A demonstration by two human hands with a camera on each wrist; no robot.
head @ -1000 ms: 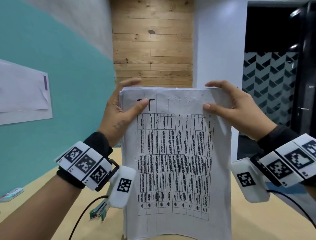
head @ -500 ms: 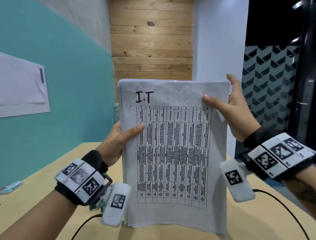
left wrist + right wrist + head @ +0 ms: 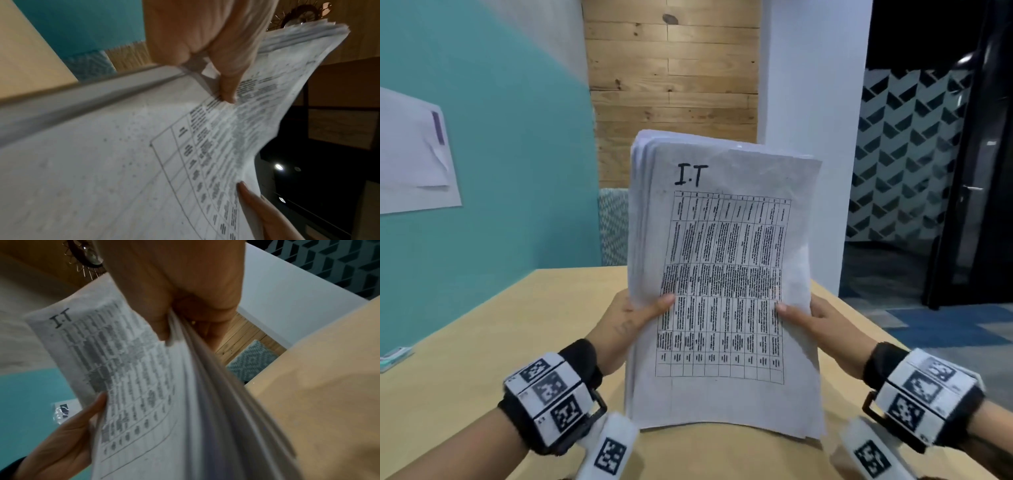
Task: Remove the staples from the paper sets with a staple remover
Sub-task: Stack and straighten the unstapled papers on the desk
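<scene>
Both hands have slid from the top edge of the paper stack (image 3: 726, 274) down to its sides: the left hand (image 3: 626, 322) and right hand (image 3: 822, 325) each pinch it, thumb in front, bottom edge standing on the wooden table (image 3: 482, 342). Judging so, squaring precedes unstapling; no remover shows. Teal wall (image 3: 517, 137) behind.
</scene>
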